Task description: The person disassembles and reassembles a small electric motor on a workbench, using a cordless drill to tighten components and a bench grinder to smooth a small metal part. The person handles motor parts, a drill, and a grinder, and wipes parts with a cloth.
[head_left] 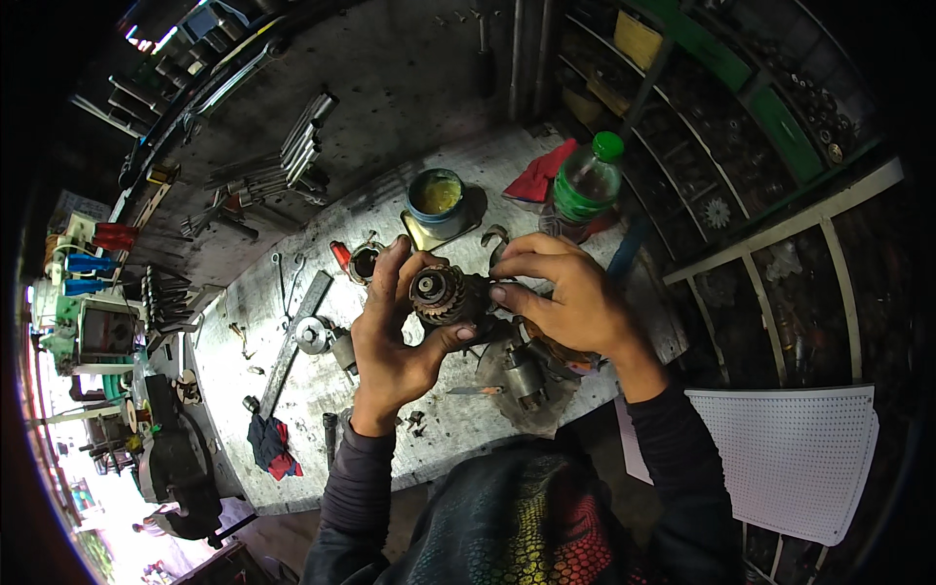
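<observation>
Above the middle of the bench I hold up a dark, greasy motor armature [441, 296] with slanted grooves round its body and a shaft end toward me. My left hand [395, 336] wraps it from the left, thumb below and fingers above. My right hand [561, 297] pinches its right end between thumb and fingers, which hide that end. Just below my right hand lie a metal cylinder [526, 375], like a solenoid, and a rounded orange-brown part [561, 346], partly covered. A round open housing [367, 261] rests beyond my left hand.
Behind my hands stand a tub of yellowish grease [436, 195] and a green-capped bottle [589, 180] beside a red cloth [541, 174]. Wrenches [288, 283], a flat metal bar [295, 341] and a dark rag [273, 447] lie leftward. A vise [177, 458] sits at the left edge; shelves [780, 263] line the right.
</observation>
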### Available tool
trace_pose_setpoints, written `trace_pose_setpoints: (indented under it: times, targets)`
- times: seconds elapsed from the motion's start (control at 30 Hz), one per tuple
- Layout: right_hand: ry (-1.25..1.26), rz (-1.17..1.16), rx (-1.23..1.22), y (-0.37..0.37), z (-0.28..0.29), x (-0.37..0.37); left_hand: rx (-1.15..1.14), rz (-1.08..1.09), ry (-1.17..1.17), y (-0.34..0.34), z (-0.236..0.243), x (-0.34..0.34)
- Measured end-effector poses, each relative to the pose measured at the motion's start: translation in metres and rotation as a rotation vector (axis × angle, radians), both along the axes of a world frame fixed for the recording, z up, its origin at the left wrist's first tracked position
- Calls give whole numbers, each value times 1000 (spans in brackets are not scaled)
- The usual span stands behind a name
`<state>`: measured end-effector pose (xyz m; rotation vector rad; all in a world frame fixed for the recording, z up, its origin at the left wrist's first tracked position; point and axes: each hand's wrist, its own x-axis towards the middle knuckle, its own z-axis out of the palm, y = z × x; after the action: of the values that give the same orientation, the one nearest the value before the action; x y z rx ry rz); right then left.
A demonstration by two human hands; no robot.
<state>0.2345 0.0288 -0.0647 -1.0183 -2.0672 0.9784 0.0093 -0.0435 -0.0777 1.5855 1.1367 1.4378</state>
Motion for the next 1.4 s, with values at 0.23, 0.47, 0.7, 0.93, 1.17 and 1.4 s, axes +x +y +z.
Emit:
trace_pose_setpoints:
  times: [0.23, 0.47, 0.7, 0.93, 1.17, 1.4]
  targets:
    - [70, -77, -339, -5, -6, -8, -18, -13, 97, 3, 13, -10]
    - [161, -64, -502, -3, -16, -8, 24, -40, 9, 4, 6, -6]
    - [208, -68, -521, -1, -24, -8, 12, -133, 404, 8, 17, -20]
    - [160, -50, -558, -3, -15, -10, 56, -69, 435, 6, 21, -15]
    - [225, -34, -557, -2, -20, -12, -85, 25, 281, -2, 23, -8]
    - [309, 24, -527, -1, -24, -2, -33, 154, 120, -16, 11, -10]
